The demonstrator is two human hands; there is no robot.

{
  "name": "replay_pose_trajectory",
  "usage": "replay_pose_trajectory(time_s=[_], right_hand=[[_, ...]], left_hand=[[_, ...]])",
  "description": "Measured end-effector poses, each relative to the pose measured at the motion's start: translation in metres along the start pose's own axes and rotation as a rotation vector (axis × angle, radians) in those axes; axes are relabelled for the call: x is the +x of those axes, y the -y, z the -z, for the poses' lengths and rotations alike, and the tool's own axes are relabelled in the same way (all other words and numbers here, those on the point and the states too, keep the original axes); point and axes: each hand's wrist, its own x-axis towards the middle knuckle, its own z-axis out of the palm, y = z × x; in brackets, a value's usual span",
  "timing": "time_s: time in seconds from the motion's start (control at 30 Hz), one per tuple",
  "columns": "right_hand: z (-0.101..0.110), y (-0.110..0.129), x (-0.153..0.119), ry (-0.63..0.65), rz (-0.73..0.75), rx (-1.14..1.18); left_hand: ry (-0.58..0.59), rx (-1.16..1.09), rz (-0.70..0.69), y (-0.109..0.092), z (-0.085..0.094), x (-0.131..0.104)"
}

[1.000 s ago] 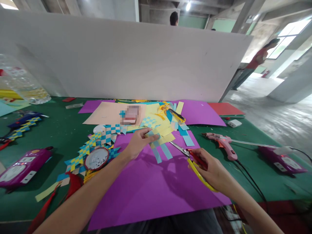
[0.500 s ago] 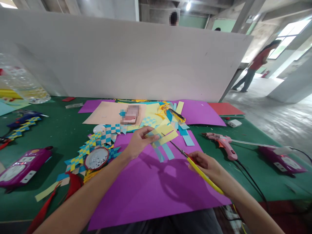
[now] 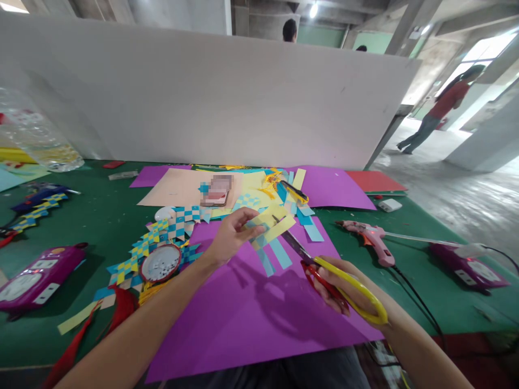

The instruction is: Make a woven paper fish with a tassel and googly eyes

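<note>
Between the thumb and fingers of my left hand (image 3: 235, 235) is a woven paper piece (image 3: 270, 224) of yellow and light blue strips, their loose ends pointing right and down. My right hand (image 3: 336, 281) grips scissors (image 3: 300, 248) with one yellow and one red handle. The blades reach up and left to the yellow strips, with the tip at the gap between two of them. Below both hands lies a large purple sheet (image 3: 243, 324) on the green table.
At left, checkered woven paper (image 3: 154, 237) surrounds a round dish of small bits (image 3: 161, 263). A pink glue gun (image 3: 371, 240) and a purple power strip (image 3: 466, 265) lie right. A box cutter (image 3: 295, 192) rests on paper scraps behind. A white board (image 3: 203, 102) stands across the back.
The scissors have turned in my right hand, so the red handle now shows below the yellow one. The woven paper piece has barely shifted. A person in the background has walked right.
</note>
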Motion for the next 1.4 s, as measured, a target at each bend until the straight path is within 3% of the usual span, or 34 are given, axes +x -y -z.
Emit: replay_pose_trajectory(time_s=[0.33, 0.57, 1.4], right_hand=[[0.0, -0.006, 0.01, 0.014, -0.043, -0.012], [0.001, -0.008, 0.011, 0.02, -0.035, -0.022], [-0.002, -0.004, 0.012, 0.015, -0.037, -0.06]], left_hand=[[0.064, -0.049, 0.117, -0.005, -0.005, -0.002], [0.016, 0.041, 0.138, -0.009, -0.006, -0.002], [0.118, 0.015, 0.26, -0.003, -0.001, -0.001]])
